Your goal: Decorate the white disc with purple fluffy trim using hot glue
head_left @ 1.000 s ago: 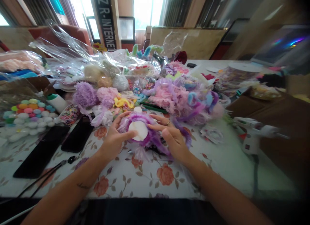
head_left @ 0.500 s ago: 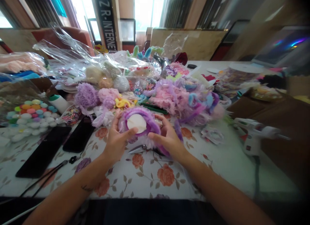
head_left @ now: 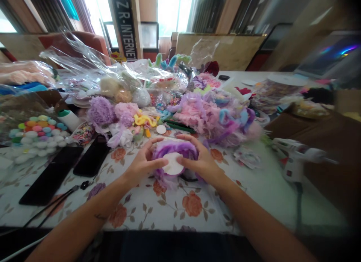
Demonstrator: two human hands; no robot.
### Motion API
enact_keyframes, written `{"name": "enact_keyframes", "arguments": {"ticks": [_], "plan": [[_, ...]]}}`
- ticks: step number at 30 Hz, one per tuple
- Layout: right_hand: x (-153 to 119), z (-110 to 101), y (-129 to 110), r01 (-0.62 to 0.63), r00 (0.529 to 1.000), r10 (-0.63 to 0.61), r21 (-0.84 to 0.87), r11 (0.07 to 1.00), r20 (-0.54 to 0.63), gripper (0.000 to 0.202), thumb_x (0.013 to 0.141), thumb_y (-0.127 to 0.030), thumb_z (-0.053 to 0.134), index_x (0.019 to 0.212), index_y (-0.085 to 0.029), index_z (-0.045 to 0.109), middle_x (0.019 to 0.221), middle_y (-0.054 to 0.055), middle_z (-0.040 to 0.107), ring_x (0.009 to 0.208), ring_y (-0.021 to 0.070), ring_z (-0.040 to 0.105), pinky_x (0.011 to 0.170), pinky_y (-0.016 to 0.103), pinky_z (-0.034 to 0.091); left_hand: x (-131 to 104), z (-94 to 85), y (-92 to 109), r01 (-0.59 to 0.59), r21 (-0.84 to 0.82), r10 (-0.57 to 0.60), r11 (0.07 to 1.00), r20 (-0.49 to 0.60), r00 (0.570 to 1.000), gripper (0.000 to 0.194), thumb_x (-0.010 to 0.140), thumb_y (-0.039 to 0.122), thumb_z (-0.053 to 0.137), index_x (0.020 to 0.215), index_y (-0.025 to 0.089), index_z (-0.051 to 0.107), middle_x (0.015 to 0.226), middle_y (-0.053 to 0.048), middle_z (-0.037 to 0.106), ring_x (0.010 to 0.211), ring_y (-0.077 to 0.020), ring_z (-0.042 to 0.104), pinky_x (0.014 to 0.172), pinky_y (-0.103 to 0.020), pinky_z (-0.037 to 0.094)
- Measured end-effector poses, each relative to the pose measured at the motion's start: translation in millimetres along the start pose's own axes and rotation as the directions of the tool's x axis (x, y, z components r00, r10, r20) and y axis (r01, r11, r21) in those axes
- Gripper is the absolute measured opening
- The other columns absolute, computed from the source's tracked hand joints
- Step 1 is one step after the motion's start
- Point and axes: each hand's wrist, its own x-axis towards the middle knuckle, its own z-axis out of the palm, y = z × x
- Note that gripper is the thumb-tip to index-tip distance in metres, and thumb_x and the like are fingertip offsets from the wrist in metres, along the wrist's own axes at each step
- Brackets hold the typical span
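Both hands hold a fluffy purple piece (head_left: 176, 146) low over the flowered cloth. My left hand (head_left: 142, 162) grips its left side, with the thumb on a round white disc (head_left: 172, 165) at the front of the piece. On the right side, my right hand (head_left: 201, 160) has its fingers round the piece and its thumb on the same disc. Pale lilac fluff hangs below the disc. Beyond the hands lies a small white circle (head_left: 161, 129) on the cloth. Dark scissors are mostly hidden under the purple piece.
Two black phones (head_left: 52, 175) lie at the left, with coloured pompoms (head_left: 38, 132) behind them. Pink and lilac yarn (head_left: 197, 111) is heaped behind the hands. A white glue gun (head_left: 295, 155) stands at the right beside brown paper (head_left: 316, 134).
Both hands have moved slightly toward me and right with the purple piece, which is now tilted. The white circle and an orange bit behind it have come into view.
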Motion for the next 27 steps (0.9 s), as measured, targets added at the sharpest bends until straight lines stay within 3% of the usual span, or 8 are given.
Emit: {"name": "enact_keyframes", "arguments": {"ticks": [4,9,13,16,18,21,25,27], "plan": [[-1,3,4,0.057,0.998,-0.059,-0.104,0.993,-0.016,0.053,0.073,-0.033,0.077,0.122,-0.025,0.058,0.119,0.007,0.065,0.102,0.0244,0.066,0.085,0.037,0.055,-2,1.2,-2,-0.011,0.125,0.010,0.992,0.006,1.000,0.069,0.063,0.026,0.086,0.125,0.024,0.057,0.114,-0.007,0.068,0.104,-0.0247,0.066,0.087,-0.031,0.053],[0,3,4,0.081,0.993,-0.089,-0.100,0.992,-0.083,0.048,0.074,-0.038,0.076,0.118,-0.024,0.061,0.116,0.007,0.068,0.102,0.0250,0.066,0.082,0.035,0.054,-2,1.2,-5,-0.027,0.078,0.029,0.997,-0.024,0.999,0.068,0.066,0.028,0.084,0.126,0.024,0.054,0.108,-0.006,0.070,0.097,-0.0228,0.068,0.085,-0.033,0.056],[2,-1,5,0.128,0.980,-0.155,-0.202,0.971,-0.125,0.028,0.084,-0.038,0.066,0.106,-0.021,0.070,0.098,0.004,0.074,0.086,0.0228,0.068,0.073,0.032,0.054,-3,1.7,-1,-0.124,0.246,0.161,0.961,-0.135,0.978,0.063,0.068,0.029,0.082,0.125,0.026,0.055,0.113,-0.005,0.068,0.098,-0.0212,0.066,0.086,-0.031,0.054],[4,-5,9,0.163,0.935,-0.260,-0.358,0.919,-0.241,0.019,0.087,-0.032,0.059,0.095,-0.021,0.073,0.080,0.002,0.073,0.069,0.0201,0.065,0.062,0.030,0.051,-6,2.4,1,-0.183,0.487,0.315,0.854,-0.204,0.927,0.055,0.071,0.027,0.079,0.123,0.028,0.059,0.124,-0.005,0.063,0.109,-0.0231,0.060,0.095,-0.032,0.047],[4,-6,9,0.223,0.868,-0.397,-0.481,0.848,-0.298,0.015,0.088,-0.026,0.057,0.092,-0.022,0.071,0.080,0.002,0.072,0.069,0.0196,0.064,0.064,0.031,0.050,-6,1.7,0,-0.200,0.598,0.394,0.776,-0.213,0.894,0.053,0.072,0.025,0.077,0.122,0.028,0.060,0.128,-0.004,0.061,0.116,-0.0234,0.056,0.100,-0.033,0.043],[-2,-1,3,0.391,0.704,-0.663,-0.641,0.661,-0.254,0.010,0.085,-0.016,0.057,0.087,-0.021,0.065,0.080,0.003,0.069,0.074,0.0195,0.063,0.071,0.033,0.050,-4,-1.9,-6,-0.200,0.660,0.427,0.724,-0.202,0.881,0.055,0.074,0.026,0.075,0.126,0.030,0.057,0.131,-0.003,0.060,0.116,-0.0224,0.056,0.101,-0.034,0.043],[-16,20,-6,0.716,0.507,-0.854,-0.610,0.339,0.120,0.010,0.085,-0.011,0.053,0.087,-0.017,0.061,0.074,0.004,0.064,0.069,0.0170,0.060,0.066,0.031,0.053,1,-6.2,-14,-0.215,0.561,0.395,0.800,-0.221,0.892,0.062,0.072,0.027,0.077,0.129,0.028,0.053,0.127,-0.006,0.062,0.100,-0.0196,0.064,0.088,-0.032,0.052],[-21,33,-6,0.818,0.359,-0.856,-0.567,0.096,0.373,0.010,0.087,-0.014,0.054,0.090,-0.015,0.064,0.077,0.006,0.067,0.073,0.0175,0.063,0.068,0.030,0.055,2,-5.8,-14,-0.231,0.491,0.384,0.840,-0.238,0.892,0.064,0.070,0.025,0.078,0.129,0.026,0.053,0.127,-0.007,0.062,0.098,-0.0189,0.065,0.084,-0.030,0.055]]}}
